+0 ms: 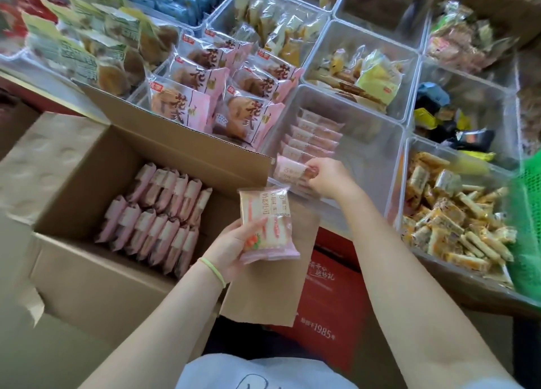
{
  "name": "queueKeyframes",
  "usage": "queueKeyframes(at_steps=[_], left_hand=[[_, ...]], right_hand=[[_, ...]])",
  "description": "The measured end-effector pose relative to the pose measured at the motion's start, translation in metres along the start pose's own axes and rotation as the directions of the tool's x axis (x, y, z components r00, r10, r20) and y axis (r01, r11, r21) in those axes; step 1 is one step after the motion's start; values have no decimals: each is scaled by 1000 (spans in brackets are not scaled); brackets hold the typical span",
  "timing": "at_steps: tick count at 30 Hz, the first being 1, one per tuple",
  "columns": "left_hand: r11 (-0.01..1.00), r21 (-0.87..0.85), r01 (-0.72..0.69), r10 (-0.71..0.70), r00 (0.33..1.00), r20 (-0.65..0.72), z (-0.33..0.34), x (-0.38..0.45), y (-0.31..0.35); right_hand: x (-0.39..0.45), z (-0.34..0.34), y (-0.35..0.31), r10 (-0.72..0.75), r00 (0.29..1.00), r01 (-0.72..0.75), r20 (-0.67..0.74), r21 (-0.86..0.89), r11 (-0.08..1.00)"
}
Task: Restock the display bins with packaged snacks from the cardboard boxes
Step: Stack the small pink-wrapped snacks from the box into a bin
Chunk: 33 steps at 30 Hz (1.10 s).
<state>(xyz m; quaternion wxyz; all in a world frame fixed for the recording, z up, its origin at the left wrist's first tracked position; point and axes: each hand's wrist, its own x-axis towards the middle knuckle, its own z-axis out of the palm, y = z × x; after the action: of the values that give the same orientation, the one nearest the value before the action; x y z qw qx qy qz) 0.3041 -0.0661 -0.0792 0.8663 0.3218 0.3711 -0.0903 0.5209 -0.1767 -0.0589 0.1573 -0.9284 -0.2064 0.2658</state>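
Cardboard box (87, 183) holds two rows of pink packets (158, 213); left hand (231, 248) grips one, right hand (328, 180) pinches another at the clear bin's (366, 166) near-left edge.

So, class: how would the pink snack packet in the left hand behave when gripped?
The pink snack packet probably feels light and soft, since the left hand holds it by one end. Its glossy film may be slippery.

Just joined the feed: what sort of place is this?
Probably a snack shop's display counter: clear bins of wrapped snacks in a grid, an open cardboard box of pink packets, and hands moving packets into a bin.
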Motion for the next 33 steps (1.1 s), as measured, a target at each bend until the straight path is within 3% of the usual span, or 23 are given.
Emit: queueKeyframes(at_steps=[4, 8, 11, 15, 18, 21, 23, 25, 26, 27, 29, 30, 31, 32, 33], left_hand=[[999, -31, -12, 12, 1000, -26, -3, 2, -2], [998, -60, -4, 3, 1000, -25, 0, 2, -3], [999, -51, 11, -12, 1000, -21, 7, 2, -2], [1000, -4, 16, -16, 1000, 7, 26, 0, 0], [999, 51, -5, 2, 998, 57, 48, 4, 1], [996, 27, -82, 79, 992, 100, 80, 20, 3], [987, 0, -161, 160, 980, 118, 102, 39, 7], [952, 154, -265, 259, 964, 59, 122, 60, 15], [887, 342, -311, 324, 946, 21, 128, 74, 20], [743, 576, -342, 410, 912, 13, 131, 88, 24], [187, 929, -318, 580, 799, 157, 126, 118, 29], [-90, 956, -279, 610, 743, 275, 120, 131, 31], [-293, 928, -231, 603, 708, 367, 114, 143, 32], [-426, 888, -173, 576, 704, 414, 110, 152, 34], [-496, 860, -121, 546, 726, 418, 107, 159, 35]], right_hand=[[24, 28, -7, 59, 997, -61, 55, 43, 997], [30, 35, -5, 144, 989, -150, 46, 215, 965], [27, 32, 1, 132, 991, -131, 7, 170, 977], [15, 18, 14, 120, 983, -89, -137, 212, 973], [-10, -3, 21, 120, 956, -15, -266, 368, 930], [-33, -27, 31, 174, 978, -75, -119, 575, 814], [-41, -38, 38, 140, 990, -111, -2, 598, 794], [-44, -45, 42, 107, 994, -88, 6, 609, 788], [-42, -47, 45, 102, 994, -60, -32, 628, 776], [-37, -48, 48, 116, 990, -35, -86, 638, 769], [-20, -52, 58, 180, 958, -25, -225, 556, 831], [-11, -56, 62, 206, 932, -45, -298, 469, 882], [0, -61, 66, 219, 905, -81, -365, 356, 931], [11, -67, 69, 218, 882, -129, -418, 231, 964], [23, -73, 71, 209, 867, -182, -453, 103, 978]])
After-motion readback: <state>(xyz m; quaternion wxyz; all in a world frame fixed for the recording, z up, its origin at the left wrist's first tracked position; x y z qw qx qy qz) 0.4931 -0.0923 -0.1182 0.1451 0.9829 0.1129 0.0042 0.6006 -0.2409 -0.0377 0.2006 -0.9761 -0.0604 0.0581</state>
